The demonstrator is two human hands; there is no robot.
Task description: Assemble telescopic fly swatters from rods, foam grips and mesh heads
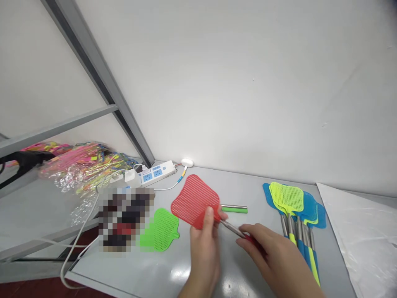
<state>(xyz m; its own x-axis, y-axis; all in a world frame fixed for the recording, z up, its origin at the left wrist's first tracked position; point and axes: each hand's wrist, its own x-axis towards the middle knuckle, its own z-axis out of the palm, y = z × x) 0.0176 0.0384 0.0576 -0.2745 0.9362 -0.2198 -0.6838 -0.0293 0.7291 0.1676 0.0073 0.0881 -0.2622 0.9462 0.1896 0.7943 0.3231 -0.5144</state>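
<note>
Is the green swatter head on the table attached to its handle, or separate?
Separate: the green swatter head lies alone, and the green handle lies apart behind the red swatter.

Looks like a small assembly or packing workshop: plain grey worktable (173, 273) against a bare white wall, metal shelf frame (102, 82), power strip (155, 173) with trailing cables, bagged bundles of bright plastic parts (80, 165), a batch of finished fly swatters (294, 215) lined up.

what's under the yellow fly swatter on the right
The yellow fly swatter lies on top of a fanned pile of blue fly swatters. Their heads and metal handles poke out around it; how many are beneath is hidden.
</note>
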